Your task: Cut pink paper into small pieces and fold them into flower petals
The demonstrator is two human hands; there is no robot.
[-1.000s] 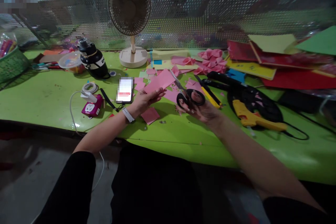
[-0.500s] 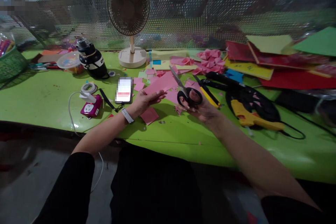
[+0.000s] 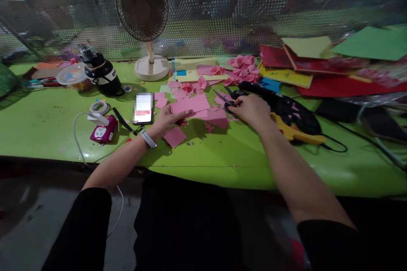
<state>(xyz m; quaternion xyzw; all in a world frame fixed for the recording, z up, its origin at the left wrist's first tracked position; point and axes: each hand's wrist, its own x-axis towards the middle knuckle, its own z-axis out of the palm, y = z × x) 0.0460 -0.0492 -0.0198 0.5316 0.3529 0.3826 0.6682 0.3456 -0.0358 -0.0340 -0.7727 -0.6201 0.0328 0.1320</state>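
Note:
My left hand (image 3: pixel 167 118) pinches a pink paper sheet (image 3: pixel 190 104) by its near edge, just above the green table (image 3: pixel 57 131). My right hand (image 3: pixel 251 109) is turned palm down over the black-handled scissors (image 3: pixel 226 100), which lie low at the table among pink scraps; its fingers curl around the handles. More pink paper pieces (image 3: pixel 218 119) lie between the two hands, and one pink square (image 3: pixel 174 136) lies below my left hand.
A phone (image 3: pixel 143 108), tape roll (image 3: pixel 98 106), pink charger (image 3: pixel 103 132) and black flask (image 3: pixel 99 72) lie left. A desk fan (image 3: pixel 144 17) stands behind. A yellow glue gun (image 3: pixel 294 132), black tools and stacked coloured card (image 3: pixel 337 63) lie right. Folded pink flowers (image 3: pixel 243 70) lie behind.
My right hand has turned over and lowered the scissors from the air down to the table, farther from me. My left hand still holds the pink sheet, now lower.

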